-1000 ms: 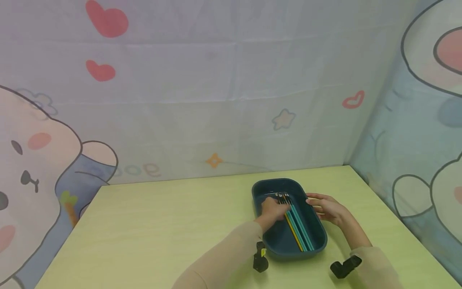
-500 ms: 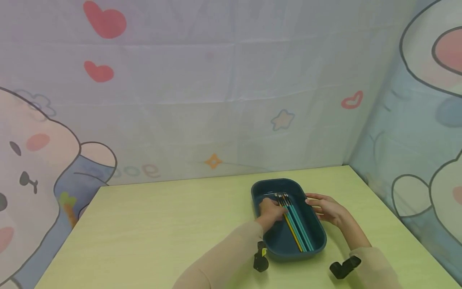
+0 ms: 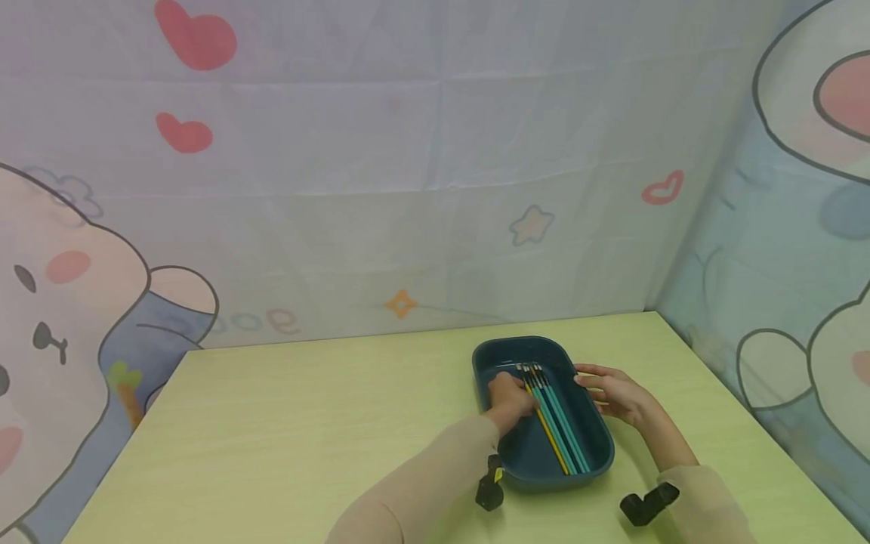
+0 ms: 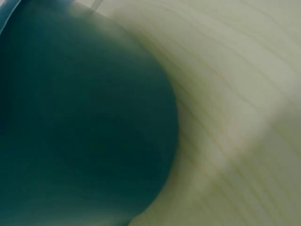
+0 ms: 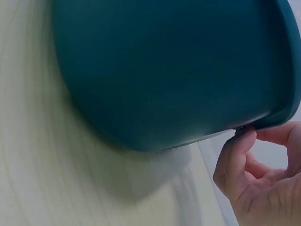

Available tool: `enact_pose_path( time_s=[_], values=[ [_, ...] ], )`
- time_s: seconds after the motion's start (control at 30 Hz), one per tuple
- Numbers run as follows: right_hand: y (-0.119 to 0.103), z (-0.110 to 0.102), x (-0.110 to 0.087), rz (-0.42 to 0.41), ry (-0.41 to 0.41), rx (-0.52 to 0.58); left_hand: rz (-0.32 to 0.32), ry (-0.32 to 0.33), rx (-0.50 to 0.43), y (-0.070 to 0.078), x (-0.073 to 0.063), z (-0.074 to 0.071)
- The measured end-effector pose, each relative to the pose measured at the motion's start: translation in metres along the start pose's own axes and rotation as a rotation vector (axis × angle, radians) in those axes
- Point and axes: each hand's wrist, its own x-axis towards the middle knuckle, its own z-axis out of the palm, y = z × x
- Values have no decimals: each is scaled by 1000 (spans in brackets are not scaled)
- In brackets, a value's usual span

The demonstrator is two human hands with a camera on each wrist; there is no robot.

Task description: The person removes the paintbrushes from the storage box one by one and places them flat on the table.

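Observation:
Several paintbrushes, turquoise-handled with one yellow paintbrush, lie side by side in a dark blue tray, bristle ends toward the far side. In the head view, my left hand is inside the tray at its left, its thumb side against the yellow paintbrush; most of its fingertips are hidden. My right hand holds the tray's right rim from outside. Close up in the right wrist view, its fingers bend up to the rim. Only the tray's outer wall and tabletop fill the left wrist view.
The tray stands on a pale yellow-green table, toward its right side. A printed cloth with hearts and cartoon animals hangs behind and along the sides. Black wrist cameras sit at both sleeves, close to the tray's near end.
My left hand has shifted slightly left, uncovering more of the paintbrushes' far ends and the yellow handle. My right hand and the tray stay nearly still.

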Motion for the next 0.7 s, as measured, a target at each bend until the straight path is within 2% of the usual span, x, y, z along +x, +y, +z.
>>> enact_pose_path(
  time_s=[0.4, 0.6, 0.7],
  values=[
    [4, -2, 0, -18, -20, -2, 32, 10, 74, -2, 2, 2],
    [5, -2, 1, -24, 0, -43, 115, 47, 165, -2, 0, 3],
    [4, -1, 2, -32, 7, -55, 144, 64, 182, 0, -2, 2]
  ],
)
